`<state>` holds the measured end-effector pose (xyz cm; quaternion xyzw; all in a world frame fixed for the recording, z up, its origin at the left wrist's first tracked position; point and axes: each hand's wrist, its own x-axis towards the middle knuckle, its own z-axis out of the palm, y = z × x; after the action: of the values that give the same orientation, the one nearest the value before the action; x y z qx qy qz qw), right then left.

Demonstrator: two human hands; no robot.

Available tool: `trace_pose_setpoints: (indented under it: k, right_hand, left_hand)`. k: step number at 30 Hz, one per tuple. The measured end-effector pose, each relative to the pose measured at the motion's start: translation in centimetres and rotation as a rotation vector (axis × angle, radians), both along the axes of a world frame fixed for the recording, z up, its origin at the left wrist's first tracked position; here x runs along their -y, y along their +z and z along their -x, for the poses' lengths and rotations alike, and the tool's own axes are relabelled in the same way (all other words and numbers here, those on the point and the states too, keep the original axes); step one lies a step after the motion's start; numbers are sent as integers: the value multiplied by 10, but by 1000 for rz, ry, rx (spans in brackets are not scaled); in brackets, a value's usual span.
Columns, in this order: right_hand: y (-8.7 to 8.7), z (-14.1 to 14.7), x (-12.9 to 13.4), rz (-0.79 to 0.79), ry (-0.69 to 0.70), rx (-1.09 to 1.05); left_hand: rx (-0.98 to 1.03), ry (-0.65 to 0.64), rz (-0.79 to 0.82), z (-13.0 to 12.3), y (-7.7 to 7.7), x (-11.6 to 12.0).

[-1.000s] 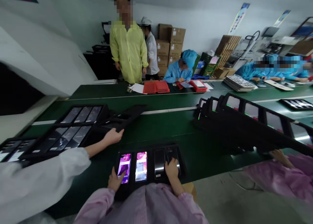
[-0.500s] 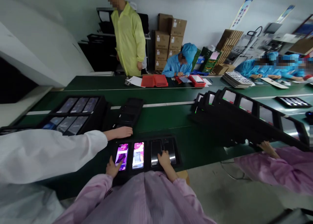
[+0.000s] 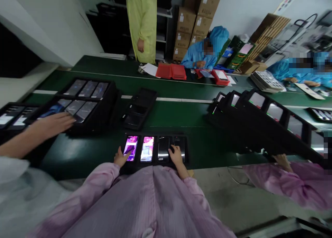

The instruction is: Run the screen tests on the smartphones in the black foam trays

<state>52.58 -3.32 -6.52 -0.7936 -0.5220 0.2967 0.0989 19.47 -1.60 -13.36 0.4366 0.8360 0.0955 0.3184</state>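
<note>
Working the black tray (image 3: 155, 162) at the belt's near edge, keep your left hand (image 3: 121, 157) fingertip flat on the lit left phone (image 3: 130, 148) and your open right hand (image 3: 175, 154) light on the dark right phone (image 3: 179, 148).

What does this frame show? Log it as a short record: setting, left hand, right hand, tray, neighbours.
setting: green conveyor belt, workers along it
left hand: finger on the lit phone at the tray's left end
right hand: on the dark phone at the right end
tray: black, four phones, two lit
neighbours: a co-worker's hand on another tray
</note>
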Motion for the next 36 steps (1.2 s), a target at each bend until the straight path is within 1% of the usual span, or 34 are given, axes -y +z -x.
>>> trace_pose_setpoints:
  k: [3,5,8,13,16,20,22,24,25,26,27,28,29,30,31,32,33,35,36]
  right_hand:
    - [0,-25,14,-6,-184,75]
    - [0,-38,19,26,-229,110]
    - [0,-47,15,34,-221,120]
    - [4,-46,-2,32,-183,126]
    - [10,-45,-4,41,-159,138]
    - [21,-51,-3,59,-121,166]
    - [27,-52,-4,75,-109,187]
    - [33,-44,-4,94,-103,206]
    - [36,-36,-4,95,-74,215]
    - [38,-25,-4,94,7,217]
    - [41,-11,-3,92,123,209]
    - [43,5,-2,90,287,188]
    - [45,21,0,107,479,146]
    - [47,37,1,127,599,102]
    - [48,51,2,151,688,72]
    - [48,63,2,177,746,52]
    - [49,73,1,198,770,48]
    - [49,85,-6,231,789,69]
    - [49,87,-11,241,775,88]
  left_hand:
    - [70,30,-1,3,0,6]
    - [76,32,-7,5,1,9]
    - [68,33,-4,6,3,11]
    - [68,28,-5,4,3,11]
    - [65,43,-31,2,4,13]
    - [95,90,8,1,5,13]
    - [132,120,-15,2,4,15]
    - [196,127,-59,6,2,18]
    - [230,123,-78,8,0,20]
    - [260,117,-91,10,0,22]
    - [285,110,-95,13,-1,24]
    - [304,102,-93,15,-1,25]
    - [318,97,-84,18,-1,26]
    - [328,93,-72,20,0,26]
    - [333,91,-61,21,1,26]
    - [335,91,-52,22,2,26]
    - [334,91,-46,23,3,26]
    - [322,88,-36,23,3,26]
    - [309,84,-28,22,2,27]
